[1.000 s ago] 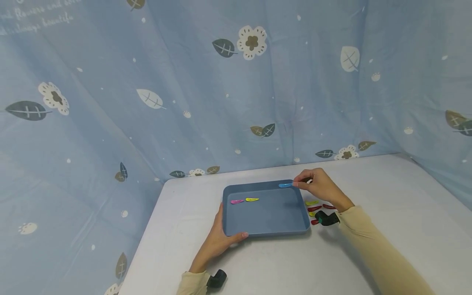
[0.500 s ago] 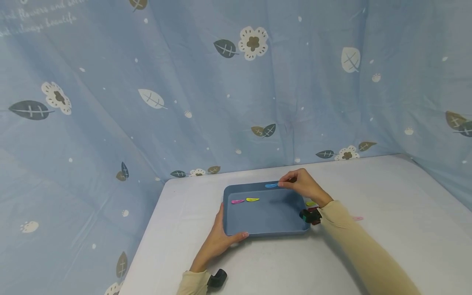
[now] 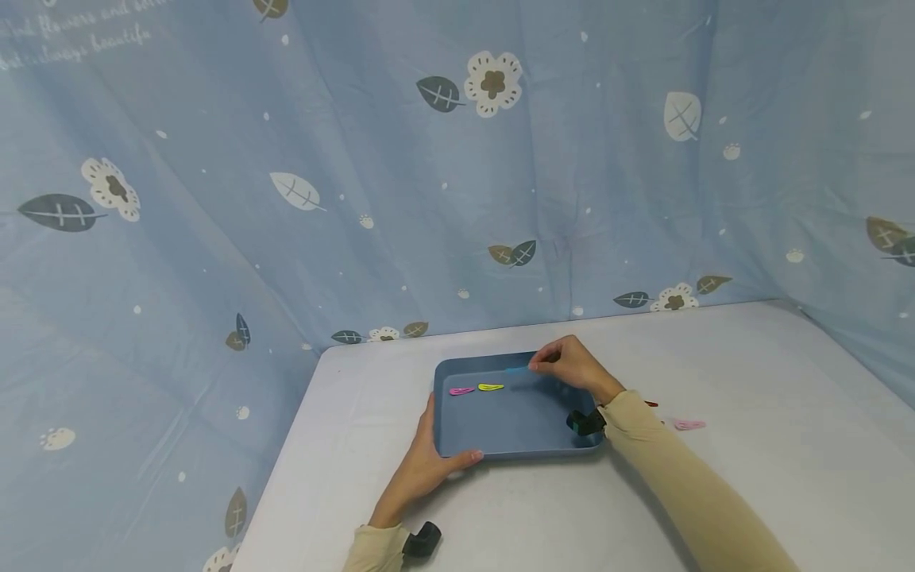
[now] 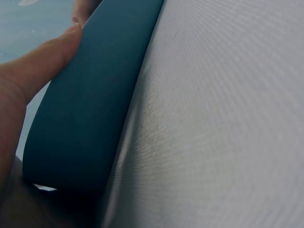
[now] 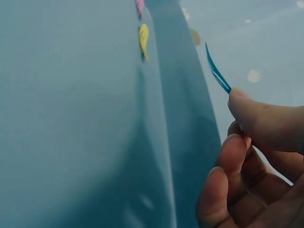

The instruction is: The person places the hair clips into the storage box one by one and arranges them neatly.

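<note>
In the head view, a blue-grey tray (image 3: 500, 425) lies on the white table. A pink snap hair clip (image 3: 461, 391) and a yellow one (image 3: 490, 387) lie in a row on its floor, towards the back left. My right hand (image 3: 572, 367) pinches the end of a blue hair clip (image 5: 217, 75) between thumb and forefinger, over the back part of the tray. The clip's free end points left, towards the yellow clip. My left hand (image 3: 422, 470) grips the tray's near left corner, thumb (image 4: 59, 50) along the front rim and fingers at the left side.
Right of the tray, a pale pink clip (image 3: 689, 425) lies on the table (image 3: 772, 397), and the tip of a red clip (image 3: 650, 403) shows past my right sleeve (image 3: 679, 469). A patterned blue cloth (image 3: 400, 199) hangs behind the table.
My right hand has moved left with the blue hair clip and sunk lower over the tray. Its forearm now covers most of the clips at the right. The left hand keeps its place.
</note>
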### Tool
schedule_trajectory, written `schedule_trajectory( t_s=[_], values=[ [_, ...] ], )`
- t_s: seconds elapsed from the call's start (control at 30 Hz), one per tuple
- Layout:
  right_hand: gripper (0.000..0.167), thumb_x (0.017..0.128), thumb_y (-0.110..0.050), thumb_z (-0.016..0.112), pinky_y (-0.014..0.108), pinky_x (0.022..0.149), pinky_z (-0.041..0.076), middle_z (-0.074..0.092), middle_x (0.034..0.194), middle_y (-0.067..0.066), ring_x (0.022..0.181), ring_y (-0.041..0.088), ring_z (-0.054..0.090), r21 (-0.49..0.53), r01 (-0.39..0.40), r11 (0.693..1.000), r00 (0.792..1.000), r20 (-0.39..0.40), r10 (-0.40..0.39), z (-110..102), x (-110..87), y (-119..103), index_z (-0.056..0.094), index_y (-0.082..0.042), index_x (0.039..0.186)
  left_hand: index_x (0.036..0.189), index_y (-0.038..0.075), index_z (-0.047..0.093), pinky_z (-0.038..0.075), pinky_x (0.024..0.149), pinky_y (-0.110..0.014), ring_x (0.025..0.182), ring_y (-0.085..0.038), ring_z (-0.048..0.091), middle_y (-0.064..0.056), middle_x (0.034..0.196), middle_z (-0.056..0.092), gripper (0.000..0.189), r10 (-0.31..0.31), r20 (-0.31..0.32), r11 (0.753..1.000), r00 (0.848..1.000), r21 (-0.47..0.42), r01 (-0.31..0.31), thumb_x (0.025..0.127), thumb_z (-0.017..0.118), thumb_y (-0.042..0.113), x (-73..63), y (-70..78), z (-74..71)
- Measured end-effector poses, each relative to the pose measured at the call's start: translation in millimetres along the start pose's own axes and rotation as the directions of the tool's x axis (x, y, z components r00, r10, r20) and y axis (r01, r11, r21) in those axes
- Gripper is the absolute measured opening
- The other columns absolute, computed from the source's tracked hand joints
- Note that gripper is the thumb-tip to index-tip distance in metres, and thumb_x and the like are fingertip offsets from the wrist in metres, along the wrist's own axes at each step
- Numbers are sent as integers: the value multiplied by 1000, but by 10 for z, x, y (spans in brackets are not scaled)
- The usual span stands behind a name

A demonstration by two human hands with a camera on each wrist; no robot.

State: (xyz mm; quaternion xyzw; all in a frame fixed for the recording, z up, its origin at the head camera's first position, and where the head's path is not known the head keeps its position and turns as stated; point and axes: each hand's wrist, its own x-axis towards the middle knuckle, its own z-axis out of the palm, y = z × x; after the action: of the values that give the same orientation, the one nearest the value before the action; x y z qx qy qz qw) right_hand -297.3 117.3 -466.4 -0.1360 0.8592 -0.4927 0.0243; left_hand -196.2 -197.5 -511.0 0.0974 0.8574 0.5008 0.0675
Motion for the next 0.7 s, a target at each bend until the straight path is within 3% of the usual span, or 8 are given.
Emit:
schedule_trajectory(
  t_s=[0.23,0.7],
  values=[
    [10,92,-7,76,27,58,48,77,89,14,67,12,56,-53,-13,999,1000,19,14,66,31,17,80,2,92,168,16,-3,19,125,-66,160,-40,16,-15,175,7,134,3,-2,1000,1000,-4,-3,76,91,45,-7,4,-4],
    [10,91,-5,77,26,64,47,78,91,15,74,13,56,-103,-52,993,997,47,57,138,69,76,80,4,93,168,16,-2,19,126,-65,161,-38,15,-14,176,6,133,-5,-2,1000,1000,-8,5,76,90,45,3,-6,-5]
  ],
)
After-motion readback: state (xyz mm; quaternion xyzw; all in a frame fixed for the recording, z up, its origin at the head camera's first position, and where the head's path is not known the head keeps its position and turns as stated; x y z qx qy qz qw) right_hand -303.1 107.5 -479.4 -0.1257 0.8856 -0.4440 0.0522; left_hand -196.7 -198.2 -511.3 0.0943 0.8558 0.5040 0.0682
